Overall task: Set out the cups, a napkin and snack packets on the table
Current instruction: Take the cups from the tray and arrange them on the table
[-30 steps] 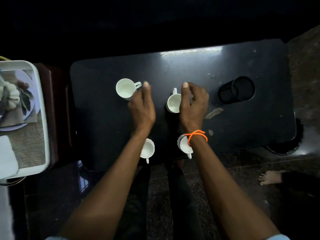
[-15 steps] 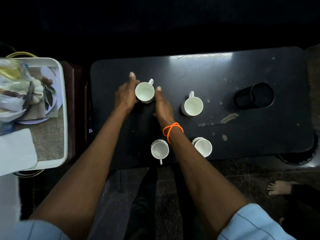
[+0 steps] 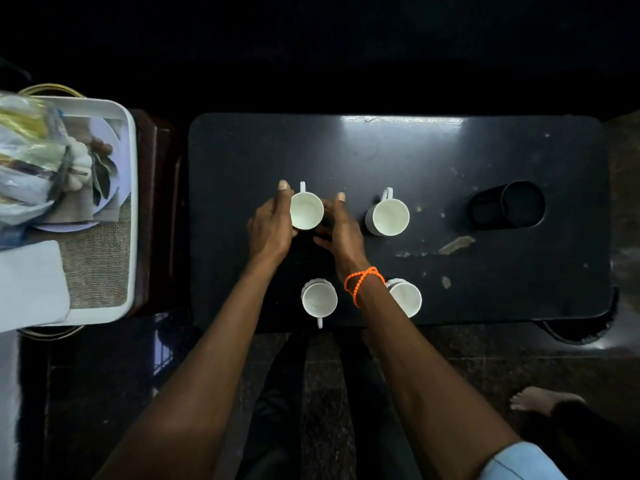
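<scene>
Squaring the far-left cup (image 3: 307, 209) on the counter (image 3: 485, 306) goes best with light side pressure: left hand (image 3: 272, 228) fingers cup its left wall, right hand (image 3: 341, 233) fingers lie relaxed just beside its right; turn gently, handle pointing away like the neighbouring cup (image 3: 389, 216)

Your four small white cups, like the far-left one (image 3: 307, 210), look like smooth glazed ceramic with a soft sheen. The dark rectangular worktop (image 3: 398, 161) under them is glossy enough to mirror light at its far edge, yet its coating is chipped and scuffed in pale patches. To your left, the white tray (image 3: 131, 140) looks like smooth plastic, lined with coarse woven beige matting (image 3: 97, 265), with crinkly clear plastic packets (image 3: 27, 140).
</scene>
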Demonstrator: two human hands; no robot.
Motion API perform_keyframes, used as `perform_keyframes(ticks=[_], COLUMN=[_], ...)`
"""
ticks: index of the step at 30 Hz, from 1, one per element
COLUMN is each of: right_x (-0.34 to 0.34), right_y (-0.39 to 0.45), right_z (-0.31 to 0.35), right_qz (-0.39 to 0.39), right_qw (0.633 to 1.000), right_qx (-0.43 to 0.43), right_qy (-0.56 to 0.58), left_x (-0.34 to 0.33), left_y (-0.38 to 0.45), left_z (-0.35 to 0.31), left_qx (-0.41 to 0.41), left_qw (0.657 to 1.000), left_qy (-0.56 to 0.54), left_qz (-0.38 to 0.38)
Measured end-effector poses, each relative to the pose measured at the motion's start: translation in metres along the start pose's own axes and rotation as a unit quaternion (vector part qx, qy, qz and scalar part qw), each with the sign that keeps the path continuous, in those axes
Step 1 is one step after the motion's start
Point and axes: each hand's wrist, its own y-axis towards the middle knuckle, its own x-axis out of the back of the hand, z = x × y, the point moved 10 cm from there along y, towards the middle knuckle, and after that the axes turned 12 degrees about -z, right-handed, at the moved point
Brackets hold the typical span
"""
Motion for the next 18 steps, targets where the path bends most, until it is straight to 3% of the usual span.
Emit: perform_keyframes(ticks=[3, 5, 8, 10, 11, 15, 18], right_x=[0.004, 0.024, 0.073, 0.099, 0.107, 0.111, 0.11], right_y=[-0.004, -0.009, -0.032, -0.038, -0.032, 0.004, 0.008], right_z=[0.007, 0.029, 0.07, 0.084, 0.083, 0.06, 0.055], right_qz=[-0.008, -0.086, -0.263, -0.352, -0.364, -0.262, -0.233], right_qw=[0.999, 0.983, 0.886, 0.819, 0.811, 0.872, 0.878], right_qx=[0.033, 0.152, 0.348, 0.386, 0.364, 0.283, 0.302], right_qy=[-0.014, -0.06, -0.155, -0.236, -0.278, -0.302, -0.288], left_x=[0.0, -0.005, -0.016, -0.021, -0.023, -0.022, -0.021], left_y=[0.002, 0.004, 0.002, -0.003, -0.006, -0.008, -0.009], left_z=[-0.002, -0.008, -0.012, -0.013, -0.015, -0.019, -0.019], left_qx=[-0.016, -0.07, -0.141, -0.161, -0.173, -0.202, -0.202], left_qw=[0.999, 0.996, 0.982, 0.974, 0.969, 0.958, 0.958], left_qy=[0.028, 0.059, 0.121, 0.16, 0.175, 0.203, 0.202], left_qz=[-0.001, 0.008, 0.021, 0.024, 0.023, -0.004, -0.005])
